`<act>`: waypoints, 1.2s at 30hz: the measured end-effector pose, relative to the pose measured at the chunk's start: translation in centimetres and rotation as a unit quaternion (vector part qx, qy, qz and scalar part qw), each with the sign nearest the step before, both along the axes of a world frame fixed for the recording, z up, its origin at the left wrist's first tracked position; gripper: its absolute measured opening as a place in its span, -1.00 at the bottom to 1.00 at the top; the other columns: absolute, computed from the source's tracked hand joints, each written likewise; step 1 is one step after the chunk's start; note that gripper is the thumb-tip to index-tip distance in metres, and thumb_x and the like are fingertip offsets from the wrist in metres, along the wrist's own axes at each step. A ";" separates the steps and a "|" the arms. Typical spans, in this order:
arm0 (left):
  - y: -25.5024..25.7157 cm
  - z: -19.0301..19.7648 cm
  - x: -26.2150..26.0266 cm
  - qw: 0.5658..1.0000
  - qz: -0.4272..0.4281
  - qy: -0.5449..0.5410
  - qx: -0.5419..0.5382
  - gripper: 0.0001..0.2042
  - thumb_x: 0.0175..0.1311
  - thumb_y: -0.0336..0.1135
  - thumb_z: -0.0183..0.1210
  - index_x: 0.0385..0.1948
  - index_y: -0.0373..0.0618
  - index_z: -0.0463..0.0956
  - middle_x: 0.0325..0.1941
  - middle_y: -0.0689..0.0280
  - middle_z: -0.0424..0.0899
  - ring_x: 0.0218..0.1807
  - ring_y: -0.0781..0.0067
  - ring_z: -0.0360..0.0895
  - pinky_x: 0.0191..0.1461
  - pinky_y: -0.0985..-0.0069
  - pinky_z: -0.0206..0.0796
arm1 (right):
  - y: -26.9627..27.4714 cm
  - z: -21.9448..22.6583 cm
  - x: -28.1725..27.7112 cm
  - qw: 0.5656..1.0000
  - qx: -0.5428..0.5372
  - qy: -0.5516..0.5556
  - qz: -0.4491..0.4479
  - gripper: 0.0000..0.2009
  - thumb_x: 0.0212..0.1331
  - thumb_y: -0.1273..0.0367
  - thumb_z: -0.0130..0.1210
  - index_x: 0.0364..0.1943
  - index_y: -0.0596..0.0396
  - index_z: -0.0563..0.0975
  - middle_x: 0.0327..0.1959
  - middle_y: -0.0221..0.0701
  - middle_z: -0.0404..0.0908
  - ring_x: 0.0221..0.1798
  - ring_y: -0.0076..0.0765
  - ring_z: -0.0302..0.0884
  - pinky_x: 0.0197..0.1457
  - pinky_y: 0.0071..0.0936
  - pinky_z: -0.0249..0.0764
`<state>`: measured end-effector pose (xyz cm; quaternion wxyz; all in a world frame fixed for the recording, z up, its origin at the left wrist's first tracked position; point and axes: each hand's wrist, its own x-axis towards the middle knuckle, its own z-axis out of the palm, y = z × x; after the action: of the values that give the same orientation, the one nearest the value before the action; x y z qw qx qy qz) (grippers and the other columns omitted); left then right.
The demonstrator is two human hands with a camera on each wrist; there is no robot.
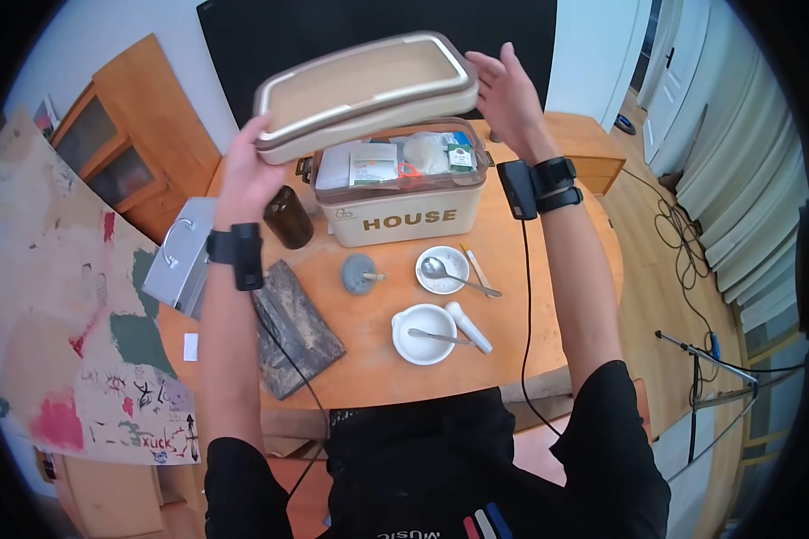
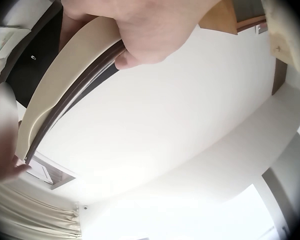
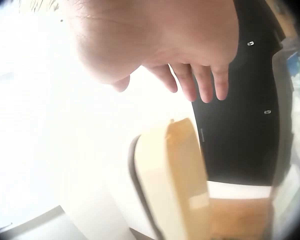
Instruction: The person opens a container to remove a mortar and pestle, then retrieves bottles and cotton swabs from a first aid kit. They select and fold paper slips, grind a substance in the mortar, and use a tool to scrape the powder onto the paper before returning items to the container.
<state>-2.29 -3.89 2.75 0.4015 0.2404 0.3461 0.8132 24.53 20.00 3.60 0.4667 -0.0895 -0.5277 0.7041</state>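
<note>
A cream lid with a brown rim (image 1: 364, 85) is held up in the air, tilted, above the storage box lettered HOUSE (image 1: 411, 214). My left hand (image 1: 248, 171) grips the lid's left end, thumb along the rim in the left wrist view. At the lid's other end, my right hand (image 1: 516, 103) has its fingers stretched out; the right wrist view shows a gap between those fingers (image 3: 202, 82) and the lid (image 3: 175, 185). Inside the uncovered box lie white packets (image 1: 373, 163), a clear bag (image 1: 425, 153) and a small green-and-white packet (image 1: 459, 158).
On the wooden table (image 1: 377, 382) stand a brown jar (image 1: 288, 218), a white mortar (image 1: 413, 352), its pestle (image 1: 469, 327) and a small bowl (image 1: 430, 284) with a spoon. A grey stone slab (image 1: 297, 332) lies left, near a silver case (image 1: 182, 260). Wrist camera cables hang toward the table.
</note>
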 end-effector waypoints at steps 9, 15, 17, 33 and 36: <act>3.6 -5.1 0.3 0.833 0.089 0.465 -0.285 -0.55 0.50 -0.13 0.06 0.24 -0.27 0.44 0.17 0.16 0.62 0.26 0.34 0.49 0.39 0.36 0.22 | -0.3 -6.5 0.0 0.926 0.146 -0.296 -0.181 -0.41 0.41 0.11 0.05 0.35 0.29 0.44 0.23 -0.08 0.58 0.27 -0.15 0.50 0.35 -0.30 0.37; 3.7 -6.2 1.0 0.845 0.083 0.463 -0.255 -0.50 0.48 -0.13 0.04 0.28 -0.36 0.41 0.20 0.04 0.62 0.29 0.18 0.52 0.38 0.34 0.28 | -0.9 -9.3 -0.3 0.896 0.194 -0.297 -0.267 -0.42 0.34 0.21 0.03 0.35 0.33 0.43 0.25 0.11 0.58 0.34 0.12 0.52 0.39 -0.21 0.38; 4.4 -6.4 -0.2 0.839 0.094 0.466 -0.263 -0.48 0.48 -0.11 0.02 0.27 -0.39 0.42 0.22 -0.08 0.63 0.30 -0.01 0.57 0.38 0.25 0.32 | -1.8 -8.6 -0.3 0.877 0.230 -0.314 -0.280 -0.45 0.34 0.24 0.00 0.33 0.33 0.44 0.20 0.12 0.60 0.30 0.16 0.55 0.36 -0.19 0.41; 4.2 -6.6 -2.4 0.751 0.083 0.558 -0.344 -0.39 0.57 0.05 -0.11 0.25 -0.45 0.42 0.23 -0.16 0.61 0.28 -0.05 0.57 0.37 0.22 0.33 | 3.1 -11.1 -0.1 0.865 0.264 -0.319 -0.283 -0.44 0.41 0.13 -0.07 0.34 0.24 0.47 0.28 0.06 0.58 0.36 0.16 0.50 0.44 -0.20 0.37; 4.9 -7.3 -2.8 0.779 0.068 0.550 -0.294 -0.38 0.57 0.05 -0.12 0.22 -0.50 0.42 0.18 -0.19 0.63 0.26 -0.07 0.59 0.35 0.22 0.34 | 3.1 -11.1 -0.6 0.873 0.242 -0.320 -0.278 -0.44 0.42 0.12 -0.09 0.34 0.24 0.46 0.30 0.03 0.56 0.39 0.13 0.47 0.45 -0.22 0.33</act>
<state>-5.09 0.98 -4.54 0.1376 0.4924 0.7459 0.4269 23.93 23.11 -7.52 0.4559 -0.3368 -0.7552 0.3291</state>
